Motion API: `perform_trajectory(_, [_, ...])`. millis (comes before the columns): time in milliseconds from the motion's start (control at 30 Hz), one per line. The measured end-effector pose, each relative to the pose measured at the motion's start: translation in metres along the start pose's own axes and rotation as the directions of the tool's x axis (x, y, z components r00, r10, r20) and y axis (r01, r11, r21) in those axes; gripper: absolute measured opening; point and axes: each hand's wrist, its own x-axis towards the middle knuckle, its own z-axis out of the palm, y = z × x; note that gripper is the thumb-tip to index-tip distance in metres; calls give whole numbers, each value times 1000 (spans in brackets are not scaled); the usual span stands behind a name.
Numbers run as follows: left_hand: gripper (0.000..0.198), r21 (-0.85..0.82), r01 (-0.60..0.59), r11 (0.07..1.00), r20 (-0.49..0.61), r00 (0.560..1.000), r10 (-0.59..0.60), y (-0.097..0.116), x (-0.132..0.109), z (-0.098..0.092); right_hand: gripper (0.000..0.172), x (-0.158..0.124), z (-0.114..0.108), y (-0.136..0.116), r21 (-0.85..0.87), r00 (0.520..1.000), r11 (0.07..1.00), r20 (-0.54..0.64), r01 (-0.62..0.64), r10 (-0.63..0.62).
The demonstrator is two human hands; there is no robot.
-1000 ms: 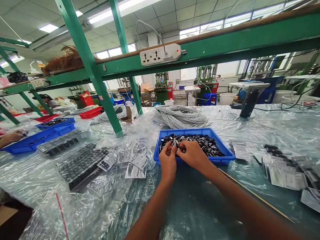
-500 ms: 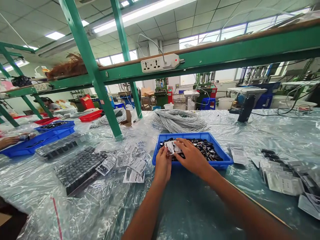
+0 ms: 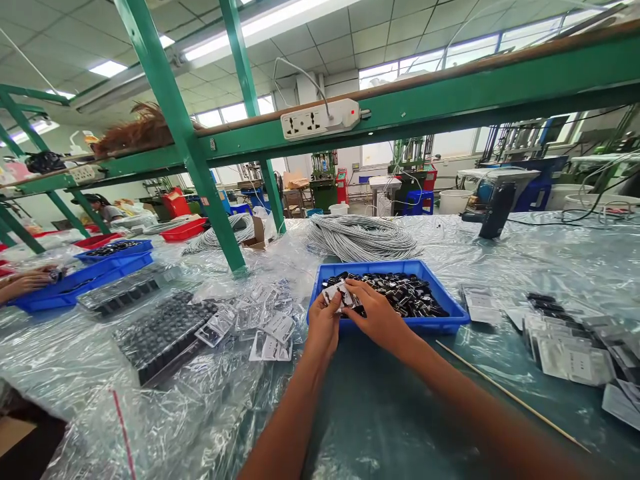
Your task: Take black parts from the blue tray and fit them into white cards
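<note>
Over the near side of a blue plastic tray (image 3: 447,327), my left hand (image 3: 323,325) grips a small white packet (image 3: 336,294) with black printing, thumb across its front. The fingers of my right hand (image 3: 380,317) are closed on the packet's right edge, covering part of it. Many small black parts (image 3: 415,298) with shiny bits fill the tray beneath; their exact kind is too small to tell. Left of the tray lies a loose spread of similar clear-and-white packets (image 3: 277,327).
Black foam-like blocks (image 3: 167,330) stand on the plastic-covered table at left. Behind the tray is a coil of grey cable (image 3: 363,239). Stacked packets (image 3: 570,353) and a thin stick (image 3: 510,393) lie at right. A green post (image 3: 215,207) rises at left; a co-worker's hand (image 3: 35,280) is farther left.
My right hand's fingers have drawn in from spread over the packet to its right edge. The view has shifted slightly; my left hand keeps its hold.
</note>
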Motion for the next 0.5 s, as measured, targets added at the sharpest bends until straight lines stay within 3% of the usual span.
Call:
perform_trajectory(100, [42, 50, -11, 999, 72, 997, 8, 4, 1, -3, 29, 2, -4, -3, 155, 997, 985, -11, -74, 77])
perform_trajectory(200, [38, 179, -85, 980, 68, 995, 74, 9, 3, -6, 25, 5, -13, -2, 223, 987, 962, 62, -159, 149])
perform_trajectory(267, [32, 262, -147, 954, 4, 988, 151, 13, 7, -10, 26, 7, -19, 3, 125, 977, 972, 100, -198, 186])
perform_trajectory(333, [29, 234, -162, 959, -75, 980, 184, 15, 13, -15, 29, 8, -22, 10, -3, 967, 972, 94, -236, 235])
perform_trajectory(433, [32, 87, -108, 990, -135, 984, 119, 18, 20, -19, 34, 8, -20, 19, -135, 975, 966, -15, -222, 222])
perform_trajectory(500, [34, 10, -45, 999, -138, 989, 46, 19, 20, -18, 38, 6, -18, 19, -186, 988, 972, -85, -145, 131])
